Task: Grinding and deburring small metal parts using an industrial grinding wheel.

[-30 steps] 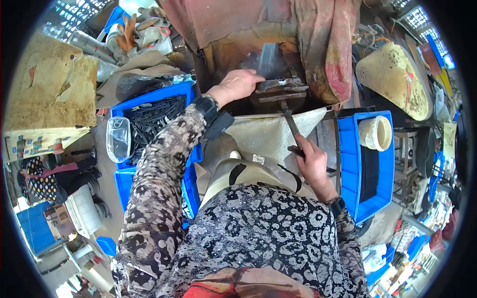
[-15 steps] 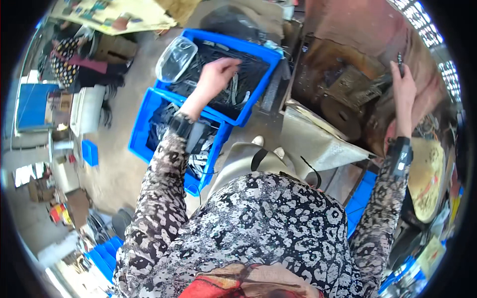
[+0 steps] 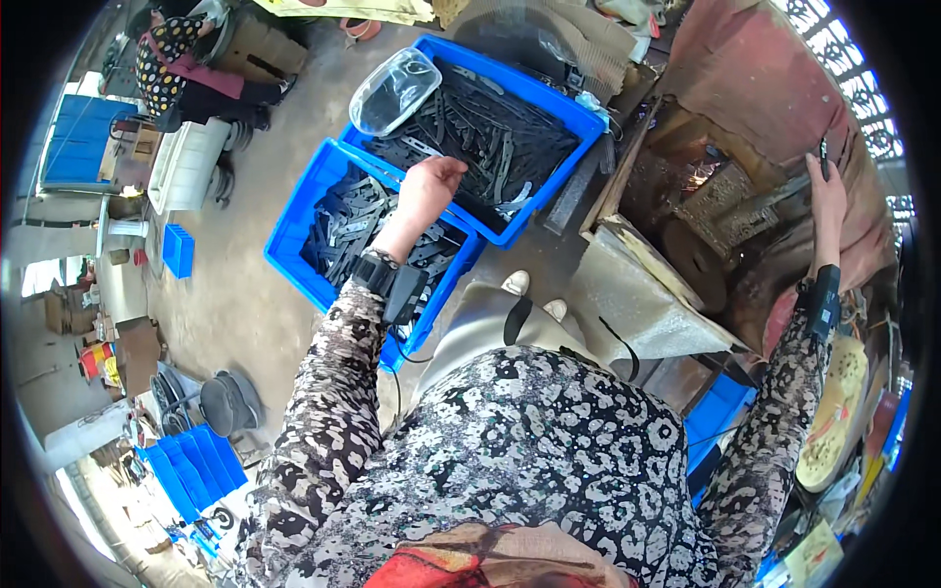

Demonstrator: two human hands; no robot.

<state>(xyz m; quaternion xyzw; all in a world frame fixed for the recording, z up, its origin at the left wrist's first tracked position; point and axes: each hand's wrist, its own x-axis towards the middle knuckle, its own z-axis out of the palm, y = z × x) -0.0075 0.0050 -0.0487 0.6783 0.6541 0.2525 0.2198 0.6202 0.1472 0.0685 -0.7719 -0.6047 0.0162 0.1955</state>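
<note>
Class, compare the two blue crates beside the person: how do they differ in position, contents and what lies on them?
The upper crate stands farther from the person; the lower crate lies nearer, partly tucked under it. A clear plastic cover rests on the upper crate's corner; the lower crate carries none. The left hand reaches into the upper crate, while its forearm passes over the lower crate. Both are blue, rectangular and hold dark flat metal pieces.

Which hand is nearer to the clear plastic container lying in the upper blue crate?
Left. The left hand reaches into the upper blue crate just below the clear plastic container; the right hand is far across, at the machine.
</note>
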